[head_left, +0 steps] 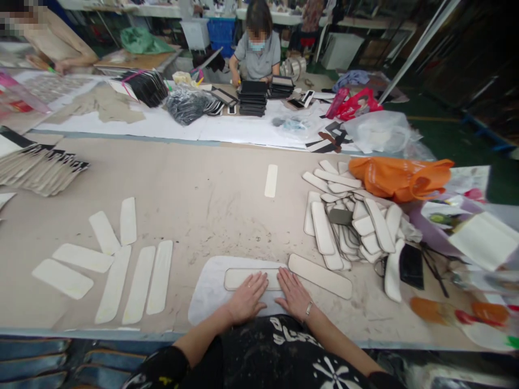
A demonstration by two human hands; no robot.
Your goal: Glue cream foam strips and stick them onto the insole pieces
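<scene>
A long off-white strip with rounded corners and a dark edge line lies on a white sheet at the table's near edge. My left hand rests flat on the strip's middle, fingers stretched out. Flat on its right end is my right hand, fingers also extended, with a band at the wrist. Part of the strip is hidden under both hands. A similar loose strip lies just to the right, slanting away from my right hand.
Several pale strips lie spread at the left, and one small strip lies farther back. A heap of strips, an orange bag and a purple bin crowd the right. Across the table a person sits behind dark stacks.
</scene>
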